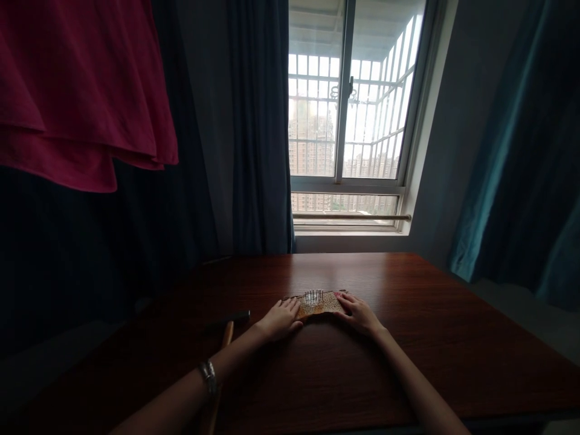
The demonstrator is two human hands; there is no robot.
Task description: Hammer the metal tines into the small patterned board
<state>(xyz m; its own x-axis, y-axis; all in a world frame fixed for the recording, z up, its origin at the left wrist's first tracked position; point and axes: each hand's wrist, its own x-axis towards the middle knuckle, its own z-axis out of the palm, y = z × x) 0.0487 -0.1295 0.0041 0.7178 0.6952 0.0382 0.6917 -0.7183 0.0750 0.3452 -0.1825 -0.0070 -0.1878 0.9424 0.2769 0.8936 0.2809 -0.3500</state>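
Note:
A speckled light-brown board lies on the table in front of me, its near edge curved. Several thin nails stand upright in a cluster near the board's far edge. My left hand grips the board's left end, fingers over the top and thumb by the near edge. At the right end, my right hand holds it in much the same way, fingertips near the far corner. A hammer with a dark head and wooden handle lies to the left, its handle partly hidden beneath my left forearm.
The dark reddish wooden table has angled far corners. Behind it is a barred window with a dark blue curtain at its left and another curtain at the right. A pink cloth hangs at upper left.

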